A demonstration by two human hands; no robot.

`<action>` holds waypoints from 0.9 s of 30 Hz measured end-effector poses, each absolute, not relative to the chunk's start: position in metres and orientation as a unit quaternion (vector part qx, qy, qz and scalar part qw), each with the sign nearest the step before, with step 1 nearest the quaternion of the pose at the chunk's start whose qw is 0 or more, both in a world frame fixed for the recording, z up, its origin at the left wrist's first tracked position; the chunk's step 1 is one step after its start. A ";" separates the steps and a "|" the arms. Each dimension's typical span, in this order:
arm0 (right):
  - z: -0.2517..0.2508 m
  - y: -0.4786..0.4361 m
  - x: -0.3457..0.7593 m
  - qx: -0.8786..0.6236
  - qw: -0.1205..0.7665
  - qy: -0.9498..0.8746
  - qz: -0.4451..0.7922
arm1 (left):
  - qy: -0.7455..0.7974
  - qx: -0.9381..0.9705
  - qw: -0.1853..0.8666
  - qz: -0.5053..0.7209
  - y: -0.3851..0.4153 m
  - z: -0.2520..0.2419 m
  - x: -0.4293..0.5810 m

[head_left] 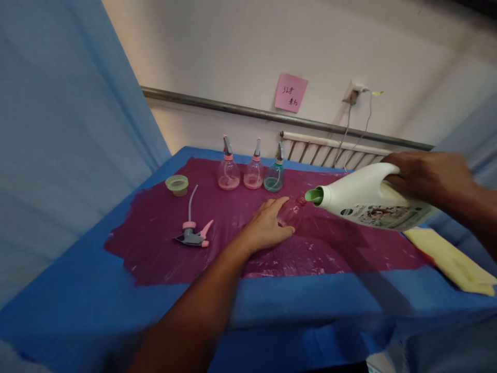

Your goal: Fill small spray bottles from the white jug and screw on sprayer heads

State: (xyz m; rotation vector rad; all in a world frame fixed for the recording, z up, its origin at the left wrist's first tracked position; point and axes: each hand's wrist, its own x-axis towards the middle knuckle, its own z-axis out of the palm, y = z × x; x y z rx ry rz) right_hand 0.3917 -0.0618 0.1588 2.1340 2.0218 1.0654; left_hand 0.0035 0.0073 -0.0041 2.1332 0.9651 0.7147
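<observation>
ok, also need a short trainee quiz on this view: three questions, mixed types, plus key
1. Which hand holds the white jug?
2. In the row of three spray bottles, where does the green bottle stand? a) left b) middle c) right
3. Fill in: the pink bottle in the left hand has no ____ fitted, unlike those three.

Key:
1. The right hand.
2. c
3. spray head; a loose one lies on the purple sheet.

Labelled white jug [368, 199], tipped sideways, green spout [314, 196] at the mouth [302, 200] of a clear pinkish bottle [290, 212]
</observation>
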 end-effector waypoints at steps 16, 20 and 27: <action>0.164 -0.063 0.391 0.653 0.001 0.667 0.359 | 0.369 0.824 0.338 0.267 0.005 -0.001 0.002; 0.168 -0.064 0.387 0.649 0.005 0.675 0.352 | 0.367 0.825 0.340 0.263 0.004 0.000 0.002; 0.171 -0.065 0.385 0.652 0.010 0.665 0.364 | 0.363 0.825 0.343 0.266 0.005 -0.002 0.002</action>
